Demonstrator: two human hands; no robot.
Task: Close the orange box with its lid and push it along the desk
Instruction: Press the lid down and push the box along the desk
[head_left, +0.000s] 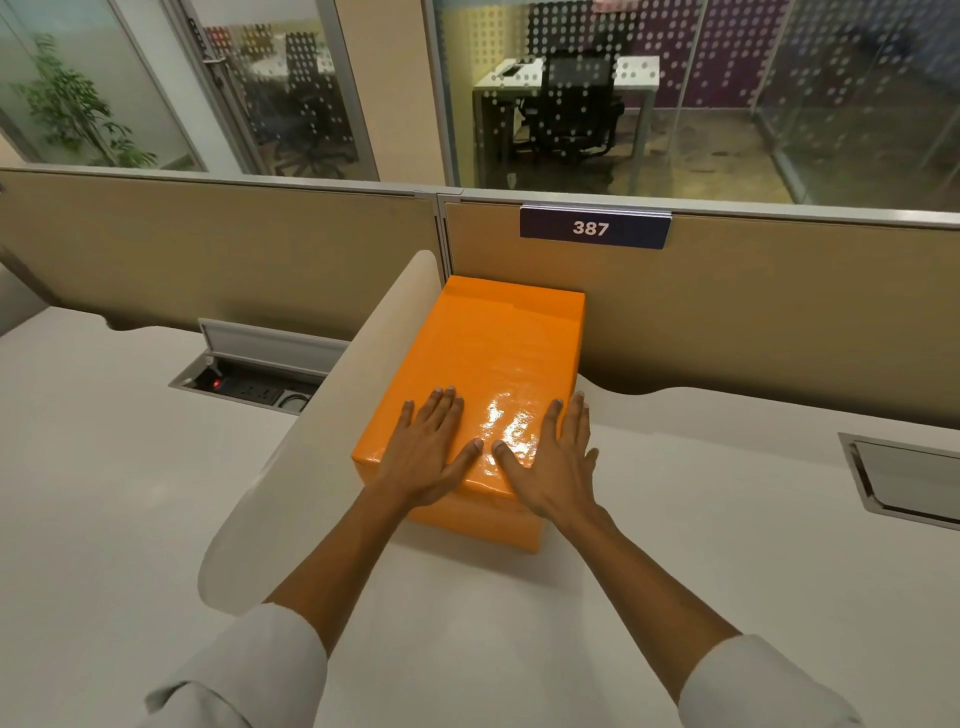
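The orange box (470, 519) stands on the white desk (675, 519) with its glossy orange lid (493, 348) seated on top, covering it fully. Its far end touches the tan partition wall. My left hand (428, 452) lies flat on the near left part of the lid, fingers spread. My right hand (553, 460) lies flat on the near right part, its outer fingers reaching over the lid's right edge. Both thumbs point toward each other, almost touching. Neither hand grips anything.
A curved white divider (322, 415) runs along the box's left side. An open cable tray with sockets (249, 387) is set into the desk at left. A closed metal flap (904, 478) sits at right. The tan partition (753, 312) carries a "387" sign (592, 227).
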